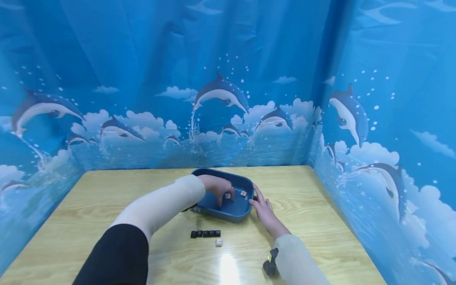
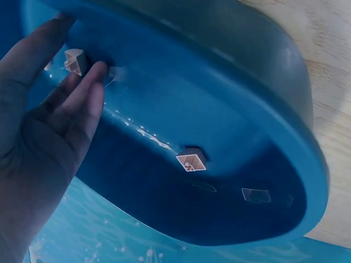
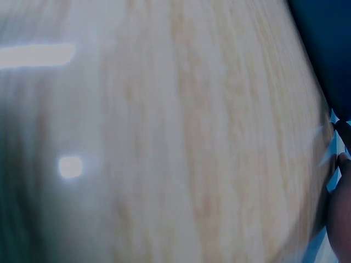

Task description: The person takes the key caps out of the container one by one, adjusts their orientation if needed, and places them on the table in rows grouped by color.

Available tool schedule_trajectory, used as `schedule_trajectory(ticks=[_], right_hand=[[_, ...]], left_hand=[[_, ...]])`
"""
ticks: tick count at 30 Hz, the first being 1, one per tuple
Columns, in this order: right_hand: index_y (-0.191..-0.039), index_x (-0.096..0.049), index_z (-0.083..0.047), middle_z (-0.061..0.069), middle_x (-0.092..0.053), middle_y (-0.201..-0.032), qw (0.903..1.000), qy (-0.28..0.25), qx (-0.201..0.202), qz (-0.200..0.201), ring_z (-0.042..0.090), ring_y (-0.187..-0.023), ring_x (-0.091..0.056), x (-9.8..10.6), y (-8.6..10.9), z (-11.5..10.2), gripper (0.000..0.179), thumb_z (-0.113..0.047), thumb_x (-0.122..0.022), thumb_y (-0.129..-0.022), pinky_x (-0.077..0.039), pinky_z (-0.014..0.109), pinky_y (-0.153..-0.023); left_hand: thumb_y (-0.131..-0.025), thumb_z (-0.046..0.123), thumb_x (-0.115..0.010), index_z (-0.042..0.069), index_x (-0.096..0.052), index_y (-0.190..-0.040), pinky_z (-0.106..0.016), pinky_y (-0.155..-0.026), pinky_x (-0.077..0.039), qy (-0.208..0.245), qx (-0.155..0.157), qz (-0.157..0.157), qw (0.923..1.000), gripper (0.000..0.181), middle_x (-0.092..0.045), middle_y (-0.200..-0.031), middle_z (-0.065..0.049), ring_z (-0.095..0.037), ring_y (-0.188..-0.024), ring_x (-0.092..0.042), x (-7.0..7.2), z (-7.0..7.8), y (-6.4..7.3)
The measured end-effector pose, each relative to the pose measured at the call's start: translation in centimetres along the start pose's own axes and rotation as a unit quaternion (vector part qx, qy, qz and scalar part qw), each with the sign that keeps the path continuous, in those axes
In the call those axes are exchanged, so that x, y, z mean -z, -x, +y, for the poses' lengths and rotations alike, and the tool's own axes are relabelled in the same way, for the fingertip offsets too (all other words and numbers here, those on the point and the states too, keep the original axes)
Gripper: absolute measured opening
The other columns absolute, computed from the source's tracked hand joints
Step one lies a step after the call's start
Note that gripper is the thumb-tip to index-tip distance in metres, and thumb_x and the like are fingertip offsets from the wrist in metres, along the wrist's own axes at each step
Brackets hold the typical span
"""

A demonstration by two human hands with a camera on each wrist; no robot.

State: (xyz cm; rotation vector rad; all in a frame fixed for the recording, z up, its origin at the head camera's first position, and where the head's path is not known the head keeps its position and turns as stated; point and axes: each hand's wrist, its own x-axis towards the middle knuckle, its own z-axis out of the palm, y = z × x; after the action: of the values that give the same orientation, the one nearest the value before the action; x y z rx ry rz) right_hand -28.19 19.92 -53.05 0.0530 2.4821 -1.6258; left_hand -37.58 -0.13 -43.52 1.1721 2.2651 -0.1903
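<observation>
A blue plastic bin [image 1: 222, 215] stands on the table, and two white keycaps lie in it. My left hand [image 1: 221, 188] reaches down into the bin. In the left wrist view its thumb and fingers [image 2: 90, 93] are spread around one white keycap [image 2: 75, 61], fingertips close beside it. The other white keycap [image 2: 192, 159] lies hollow side showing, farther along the bin floor. My right hand [image 1: 264, 209] rests against the bin's right end, index finger and thumb extended to the rim. Only a sliver of that hand [image 3: 341, 211] shows in the right wrist view.
In front of the bin, several black keycaps [image 1: 206, 234] form a row on the wooden table [image 1: 171, 257]. One white keycap [image 1: 219, 242] sits just below the row's right end. Blue dolphin-print curtains [image 1: 142, 79] enclose the table's back and sides.
</observation>
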Motion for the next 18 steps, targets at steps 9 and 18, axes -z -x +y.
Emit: schedule_trajectory(ticks=[9,18], right_hand=[[-0.156,-0.013,-0.041,0.010,-0.026,-0.157,1.0000,-0.007,-0.004,0.004,0.044,-0.142,0.017,0.06,-0.04,-0.17,0.066,-0.042,-0.047,-0.099,0.010,0.073,-0.102],[-0.155,-0.012,-0.041,0.010,-0.028,-0.157,0.9999,-0.010,-0.003,0.000,0.045,-0.142,0.018,0.09,0.02,-0.12,0.065,-0.042,-0.046,-0.100,0.011,0.073,-0.101]], left_hand=[[-0.083,0.018,-0.080,0.019,-0.067,-0.123,-0.025,-0.087,-0.049,0.006,0.004,0.007,0.9999,0.042,-0.060,-0.118,0.004,-0.009,-0.107,-0.057,-0.30,0.08,-0.69],[-0.087,0.004,-0.073,0.014,-0.074,-0.106,-0.021,-0.074,-0.050,0.036,-0.010,0.022,0.9991,0.021,-0.066,-0.096,0.007,-0.005,-0.086,-0.060,-0.91,0.20,-1.03]])
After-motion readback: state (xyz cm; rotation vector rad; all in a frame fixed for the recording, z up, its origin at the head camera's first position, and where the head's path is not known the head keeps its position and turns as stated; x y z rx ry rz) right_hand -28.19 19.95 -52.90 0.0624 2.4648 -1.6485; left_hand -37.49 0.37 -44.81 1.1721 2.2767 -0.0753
